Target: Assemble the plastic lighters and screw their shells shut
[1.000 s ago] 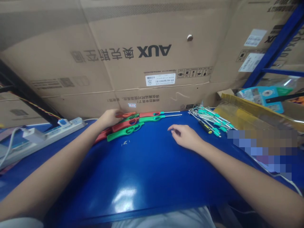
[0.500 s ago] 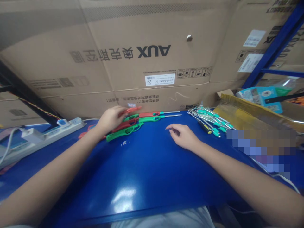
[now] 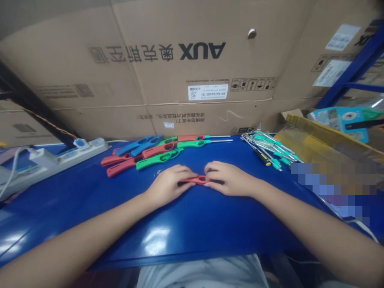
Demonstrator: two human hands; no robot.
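Note:
Between my two hands, over the middle of the blue table, is a red lighter handle point(image 3: 200, 180) with a trigger loop. My left hand point(image 3: 170, 184) is closed on its left end, and my right hand point(image 3: 228, 179) pinches the right end; the fingers cover both ends. Behind my left hand lie several loose handles: blue ones point(image 3: 133, 145), red ones point(image 3: 121, 166) and a green one point(image 3: 157, 159). Beside them are a red lighter point(image 3: 192, 139) and a green lighter point(image 3: 193, 143) with metal rods attached. A heap of metal rods with teal collars point(image 3: 270, 146) lies beyond my right hand.
A black and yellow screwdriver point(image 3: 262, 157) lies by the rods. White power strips point(image 3: 64, 160) run along the left side. A large cardboard sheet point(image 3: 168, 92) stands behind the table. At the right is an open taped box point(image 3: 330, 140), below a blue metal post point(image 3: 351, 68).
My left hand has come from the pile toward me and rightward with a red lighter handle. My right hand has moved slightly left and now grips its other end.

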